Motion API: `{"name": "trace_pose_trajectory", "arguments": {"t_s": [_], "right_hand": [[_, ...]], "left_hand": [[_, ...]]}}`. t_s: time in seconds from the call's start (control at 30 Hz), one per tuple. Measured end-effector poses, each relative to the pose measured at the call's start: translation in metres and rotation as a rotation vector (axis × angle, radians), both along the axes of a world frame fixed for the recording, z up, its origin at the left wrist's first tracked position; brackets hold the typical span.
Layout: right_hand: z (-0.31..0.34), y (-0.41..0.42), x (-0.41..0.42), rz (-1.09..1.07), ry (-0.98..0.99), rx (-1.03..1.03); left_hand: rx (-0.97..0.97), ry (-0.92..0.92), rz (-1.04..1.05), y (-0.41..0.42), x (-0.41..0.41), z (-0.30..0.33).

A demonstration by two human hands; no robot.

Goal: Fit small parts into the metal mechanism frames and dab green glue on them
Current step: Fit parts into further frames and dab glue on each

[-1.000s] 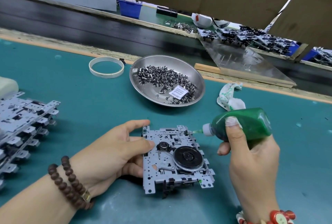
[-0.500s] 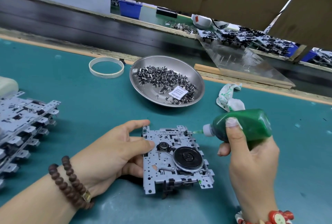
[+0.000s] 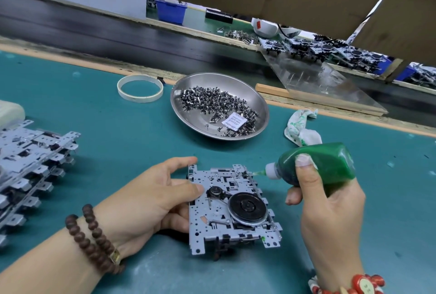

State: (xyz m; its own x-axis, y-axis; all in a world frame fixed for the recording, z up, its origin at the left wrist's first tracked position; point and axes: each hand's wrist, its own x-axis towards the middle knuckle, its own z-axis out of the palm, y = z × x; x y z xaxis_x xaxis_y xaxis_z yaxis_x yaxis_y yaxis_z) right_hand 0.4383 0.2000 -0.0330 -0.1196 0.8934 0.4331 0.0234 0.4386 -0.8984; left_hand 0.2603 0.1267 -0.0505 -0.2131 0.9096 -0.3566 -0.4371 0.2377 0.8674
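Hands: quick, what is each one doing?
Left hand: grips the metal frame.
Right hand: grips the green glue bottle.

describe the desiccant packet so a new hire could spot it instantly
Start at the round steel dish on the teal mat, just beyond the metal frame. Inside, a heap of small dark metal parts covers its floor. The desiccant packet lies on the heap's near right side: the only flat white square there, with printed text.

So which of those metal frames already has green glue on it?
The metal frame held by the left hand: a green dab shows near its lower right corner. The stacked frames show none.
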Motion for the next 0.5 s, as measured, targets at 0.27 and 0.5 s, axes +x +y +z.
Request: {"name": "trace_pose_trajectory", "arguments": {"t_s": [0.27, 0.5], "right_hand": [[-0.0001, 0.0007, 0.0000, -0.005, 0.011, 0.010], [0.0003, -0.0010, -0.0005, 0.005, 0.002, 0.007]], "left_hand": [[0.000, 0.002, -0.011, -0.0004, -0.0001, -0.0001], [0.004, 0.004, -0.030, -0.0012, -0.0001, -0.0003]]}}
